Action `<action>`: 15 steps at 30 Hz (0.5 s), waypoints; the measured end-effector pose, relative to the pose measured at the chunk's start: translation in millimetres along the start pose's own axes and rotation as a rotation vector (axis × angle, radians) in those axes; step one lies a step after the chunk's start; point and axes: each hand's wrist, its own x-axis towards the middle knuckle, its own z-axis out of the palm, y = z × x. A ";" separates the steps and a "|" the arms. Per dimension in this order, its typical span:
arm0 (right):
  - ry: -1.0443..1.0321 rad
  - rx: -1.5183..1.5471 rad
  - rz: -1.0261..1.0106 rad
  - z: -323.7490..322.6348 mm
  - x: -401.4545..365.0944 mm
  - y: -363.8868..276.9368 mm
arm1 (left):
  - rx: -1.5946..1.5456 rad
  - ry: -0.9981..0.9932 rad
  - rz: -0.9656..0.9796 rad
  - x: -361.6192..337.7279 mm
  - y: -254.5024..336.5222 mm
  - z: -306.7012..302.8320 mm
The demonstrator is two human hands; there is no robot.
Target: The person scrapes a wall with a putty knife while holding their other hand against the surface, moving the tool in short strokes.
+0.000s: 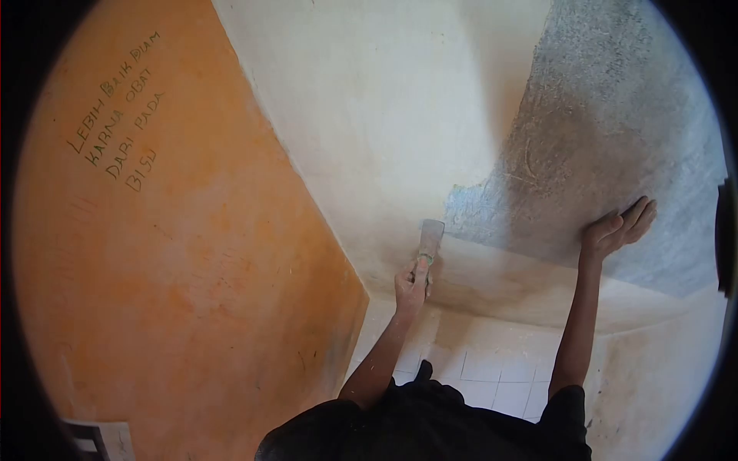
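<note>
A flat-bladed scraper point(432, 237) is gripped by its handle in my left hand point(413, 290), with the blade pointing up the wall. Its blade is near the lower left corner of a rough grey patch point(584, 146) on the pale wall point(384, 115). My right hand point(621, 228) rests on the lower part of the grey patch, fingers stretched out to the upper right, holding nothing. Whether the blade touches the wall cannot be made out.
An orange wall point(192, 253) with green handwriting point(115, 115) stands on the left and meets the pale wall at a corner. White tiles point(480, 378) show low down behind my dark shirt. A dark object point(724, 238) is at the right edge.
</note>
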 end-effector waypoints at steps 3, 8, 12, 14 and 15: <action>-0.042 0.004 0.022 5.0 -4.0 6.4 | -0.003 0.106 0.044 -5.7 1.3 15.1; 0.029 -0.005 -0.069 7.1 -4.1 12.2 | 0.033 0.163 0.037 -9.3 -8.1 12.4; 0.043 -0.014 -0.073 3.9 -6.1 11.1 | 0.123 0.122 0.193 8.9 52.2 44.1; 0.046 -0.015 -0.066 6.1 -4.9 13.3 | 0.067 0.135 0.191 6.3 44.2 47.8; 0.054 -0.001 -0.065 7.2 -4.7 13.2 | 0.021 0.138 0.194 8.1 40.1 46.6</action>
